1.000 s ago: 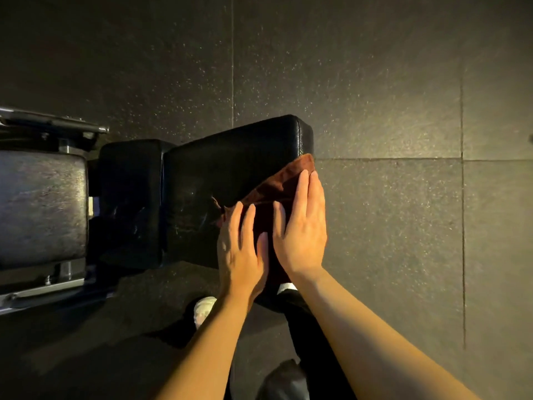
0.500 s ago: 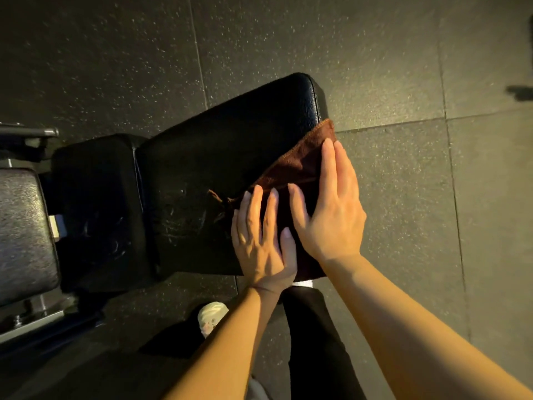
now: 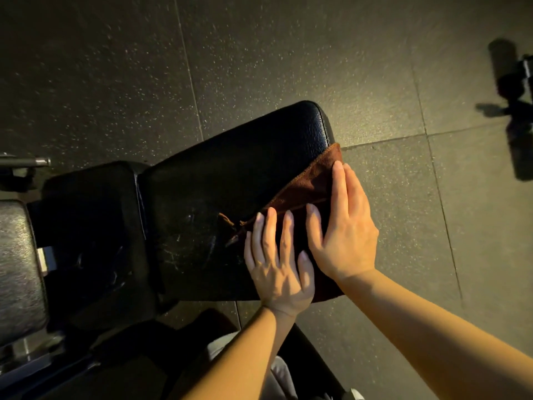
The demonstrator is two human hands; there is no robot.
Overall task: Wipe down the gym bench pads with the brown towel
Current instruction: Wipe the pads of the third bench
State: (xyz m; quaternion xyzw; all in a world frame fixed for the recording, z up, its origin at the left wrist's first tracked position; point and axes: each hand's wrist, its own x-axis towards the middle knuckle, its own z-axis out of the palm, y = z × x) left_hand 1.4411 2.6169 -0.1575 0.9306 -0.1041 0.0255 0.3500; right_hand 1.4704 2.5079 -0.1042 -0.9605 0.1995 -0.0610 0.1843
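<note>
The brown towel lies spread over the right end of the long black bench pad. My left hand presses flat on the towel's near left part, fingers straight and slightly apart. My right hand lies flat beside it on the towel's right part, fingertips near the pad's right edge. A smaller black seat pad adjoins the long pad on the left. Streaks show on both pads. Most of the towel is hidden under my hands.
A worn grey pad on a metal frame stands at the far left, with a metal bar above it. Dark speckled rubber floor tiles surround the bench. A dark piece of equipment sits at the right edge. My legs are below the bench.
Both hands stay flat on the towel at the pad's right end. The view has shifted, so the bench appears more tilted and further right; dark equipment has come into sight at the right.
</note>
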